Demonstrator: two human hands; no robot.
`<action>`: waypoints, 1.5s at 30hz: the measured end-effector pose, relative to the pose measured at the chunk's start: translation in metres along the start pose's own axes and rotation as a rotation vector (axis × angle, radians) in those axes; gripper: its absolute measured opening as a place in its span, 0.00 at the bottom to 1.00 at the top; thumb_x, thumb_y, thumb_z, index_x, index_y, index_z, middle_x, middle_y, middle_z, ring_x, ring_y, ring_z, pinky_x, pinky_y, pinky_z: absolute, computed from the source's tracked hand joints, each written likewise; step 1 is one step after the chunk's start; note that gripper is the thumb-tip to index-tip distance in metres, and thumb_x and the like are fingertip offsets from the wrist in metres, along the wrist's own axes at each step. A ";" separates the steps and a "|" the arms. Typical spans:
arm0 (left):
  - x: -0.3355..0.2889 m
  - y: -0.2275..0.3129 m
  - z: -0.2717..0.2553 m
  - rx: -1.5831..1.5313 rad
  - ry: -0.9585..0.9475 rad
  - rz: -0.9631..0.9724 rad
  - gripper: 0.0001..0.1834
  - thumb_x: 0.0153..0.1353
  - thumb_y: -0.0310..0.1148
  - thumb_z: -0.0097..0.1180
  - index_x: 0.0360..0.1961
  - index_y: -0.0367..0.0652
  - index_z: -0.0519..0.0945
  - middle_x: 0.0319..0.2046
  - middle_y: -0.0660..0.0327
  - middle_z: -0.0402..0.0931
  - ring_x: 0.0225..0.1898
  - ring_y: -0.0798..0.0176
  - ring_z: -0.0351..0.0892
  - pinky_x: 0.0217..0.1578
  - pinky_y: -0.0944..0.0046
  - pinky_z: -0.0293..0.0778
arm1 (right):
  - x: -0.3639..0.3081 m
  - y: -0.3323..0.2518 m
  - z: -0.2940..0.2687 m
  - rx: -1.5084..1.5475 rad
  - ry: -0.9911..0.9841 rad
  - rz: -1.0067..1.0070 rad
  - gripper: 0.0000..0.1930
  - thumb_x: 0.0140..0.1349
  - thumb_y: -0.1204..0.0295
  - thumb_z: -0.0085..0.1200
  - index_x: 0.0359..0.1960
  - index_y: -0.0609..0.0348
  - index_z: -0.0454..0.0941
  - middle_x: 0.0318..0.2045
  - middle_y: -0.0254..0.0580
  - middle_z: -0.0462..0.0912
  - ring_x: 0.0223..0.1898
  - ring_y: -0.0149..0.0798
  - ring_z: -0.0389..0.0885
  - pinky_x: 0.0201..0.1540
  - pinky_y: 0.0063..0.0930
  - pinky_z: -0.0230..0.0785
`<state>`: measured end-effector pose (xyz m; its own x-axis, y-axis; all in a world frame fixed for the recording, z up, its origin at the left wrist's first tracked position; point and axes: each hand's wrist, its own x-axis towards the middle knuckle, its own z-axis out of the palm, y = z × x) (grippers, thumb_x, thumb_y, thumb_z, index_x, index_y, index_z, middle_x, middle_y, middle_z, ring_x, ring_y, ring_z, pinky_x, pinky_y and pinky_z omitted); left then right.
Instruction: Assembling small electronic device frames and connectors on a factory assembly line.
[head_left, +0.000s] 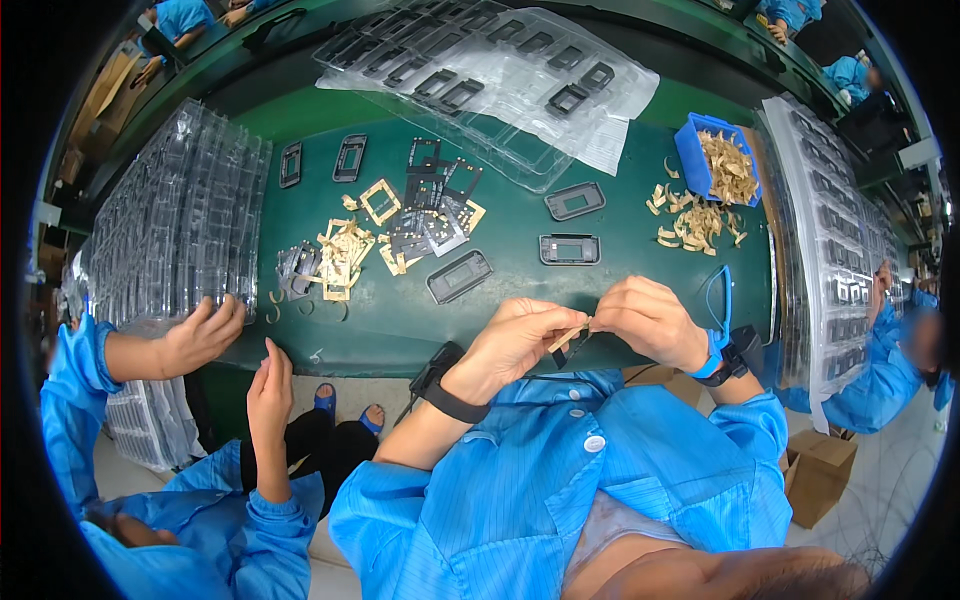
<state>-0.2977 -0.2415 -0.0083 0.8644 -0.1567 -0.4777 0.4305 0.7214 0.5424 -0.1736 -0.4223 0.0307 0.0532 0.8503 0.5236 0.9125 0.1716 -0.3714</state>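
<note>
Close to the table's near edge, my left hand (522,338) is closed in a pinch on a small thin tan-and-black piece (566,339), which looks like a backed adhesive frame seen nearly edge-on. My right hand (652,318) is closed too, its fingertips pinching at the upper end of that piece; the exact grip is hidden. Beyond the hands lie dark rectangular housings (570,250), one of them a tilted housing (460,276) nearest my left hand. Black flat sheets (432,200) and a tan frame (380,202) lie farther off, by a heap of tan pieces (342,256).
A blue bin (688,158) of curled tan strips stands at the far right, with loose strips (700,226) beside it. Clear tray stacks (180,215) rise on the left, filled trays (835,270) on the right. More trays (530,60) lie behind. A co-worker's hands (210,335) are at left.
</note>
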 end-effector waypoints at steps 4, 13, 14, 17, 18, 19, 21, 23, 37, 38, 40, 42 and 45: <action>0.002 -0.003 0.000 -0.013 0.011 -0.003 0.07 0.63 0.28 0.63 0.34 0.32 0.85 0.29 0.58 0.82 0.29 0.67 0.79 0.31 0.68 0.75 | -0.002 0.000 0.000 -0.029 -0.066 0.027 0.11 0.48 0.76 0.61 0.35 0.60 0.80 0.35 0.39 0.81 0.38 0.40 0.81 0.37 0.32 0.73; 0.001 0.001 0.000 -0.025 -0.006 -0.028 0.07 0.62 0.28 0.64 0.32 0.34 0.85 0.28 0.59 0.82 0.28 0.67 0.79 0.31 0.69 0.74 | -0.001 0.002 0.000 0.036 0.002 0.044 0.11 0.52 0.74 0.66 0.36 0.58 0.79 0.35 0.37 0.80 0.37 0.41 0.80 0.38 0.34 0.71; 0.001 0.002 0.000 -0.031 0.004 -0.027 0.07 0.62 0.28 0.64 0.32 0.34 0.85 0.28 0.59 0.82 0.28 0.67 0.79 0.31 0.69 0.74 | -0.001 0.003 0.000 0.045 -0.006 0.057 0.11 0.52 0.74 0.67 0.36 0.58 0.79 0.35 0.37 0.80 0.37 0.40 0.79 0.38 0.34 0.71; -0.001 0.003 0.001 -0.021 0.009 -0.023 0.06 0.62 0.28 0.64 0.33 0.34 0.85 0.28 0.59 0.82 0.28 0.67 0.79 0.31 0.69 0.74 | 0.000 0.002 0.000 0.034 -0.051 0.057 0.11 0.51 0.74 0.67 0.35 0.57 0.78 0.35 0.36 0.80 0.37 0.40 0.80 0.39 0.32 0.71; -0.001 0.002 0.001 -0.019 0.008 -0.022 0.06 0.62 0.28 0.64 0.33 0.34 0.85 0.28 0.59 0.82 0.28 0.67 0.79 0.31 0.69 0.74 | 0.000 0.002 0.000 0.032 -0.050 0.057 0.11 0.51 0.74 0.67 0.35 0.57 0.78 0.35 0.36 0.80 0.37 0.40 0.80 0.39 0.32 0.71; 0.000 0.001 0.000 -0.017 0.001 -0.020 0.06 0.61 0.28 0.65 0.33 0.34 0.85 0.28 0.59 0.82 0.29 0.67 0.79 0.31 0.69 0.74 | 0.001 0.002 0.001 0.003 -0.068 0.047 0.11 0.51 0.74 0.67 0.35 0.57 0.78 0.35 0.36 0.80 0.37 0.40 0.79 0.39 0.32 0.71; 0.000 0.000 -0.003 -0.012 -0.005 -0.016 0.06 0.61 0.28 0.65 0.33 0.35 0.85 0.29 0.60 0.82 0.29 0.67 0.79 0.32 0.70 0.74 | 0.002 0.001 0.001 -0.027 -0.083 0.036 0.11 0.50 0.73 0.67 0.34 0.57 0.78 0.34 0.36 0.80 0.37 0.40 0.79 0.39 0.31 0.70; -0.002 0.000 -0.006 -0.043 0.038 -0.005 0.06 0.63 0.28 0.64 0.36 0.35 0.85 0.30 0.61 0.81 0.32 0.68 0.79 0.34 0.71 0.73 | 0.004 0.000 -0.003 -0.061 -0.055 -0.018 0.11 0.49 0.76 0.66 0.33 0.56 0.77 0.34 0.36 0.80 0.35 0.40 0.79 0.39 0.31 0.70; -0.039 0.004 -0.003 1.952 -0.096 1.504 0.12 0.48 0.29 0.65 0.35 0.55 0.83 0.30 0.69 0.69 0.36 0.65 0.71 0.31 0.64 0.65 | -0.028 0.043 -0.060 -0.376 0.217 0.532 0.06 0.57 0.77 0.61 0.36 0.59 0.79 0.34 0.43 0.81 0.38 0.49 0.80 0.41 0.40 0.73; -0.038 0.003 -0.004 2.023 -0.203 1.548 0.11 0.48 0.31 0.65 0.35 0.56 0.82 0.30 0.69 0.69 0.36 0.66 0.71 0.31 0.64 0.64 | -0.016 0.027 -0.050 -0.147 0.112 0.493 0.06 0.58 0.76 0.61 0.36 0.58 0.79 0.35 0.42 0.81 0.38 0.48 0.80 0.43 0.39 0.73; -0.037 0.004 -0.004 2.040 -0.297 1.549 0.11 0.49 0.32 0.63 0.36 0.53 0.80 0.31 0.69 0.69 0.35 0.67 0.71 0.31 0.66 0.63 | -0.001 0.009 -0.029 0.021 -0.069 0.311 0.05 0.59 0.73 0.61 0.34 0.56 0.79 0.34 0.40 0.80 0.39 0.46 0.80 0.43 0.38 0.72; -0.038 0.008 -0.001 2.122 -0.458 1.521 0.10 0.50 0.31 0.63 0.36 0.49 0.80 0.32 0.69 0.69 0.35 0.68 0.70 0.31 0.67 0.63 | 0.006 0.002 -0.012 0.114 -0.172 0.197 0.05 0.60 0.71 0.61 0.34 0.56 0.78 0.33 0.38 0.78 0.39 0.45 0.79 0.43 0.38 0.71; -0.038 0.009 -0.002 2.104 -0.520 1.526 0.08 0.51 0.32 0.61 0.34 0.47 0.80 0.32 0.68 0.69 0.35 0.68 0.70 0.31 0.69 0.63 | 0.011 -0.004 -0.005 0.260 -0.255 0.192 0.07 0.60 0.70 0.61 0.35 0.57 0.76 0.34 0.39 0.78 0.40 0.46 0.78 0.42 0.39 0.70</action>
<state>-0.3271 -0.2279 0.0133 0.5007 -0.7057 0.5012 -0.7944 -0.6047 -0.0578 -0.1744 -0.4164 0.0415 0.0800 0.9696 0.2310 0.7612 0.0902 -0.6422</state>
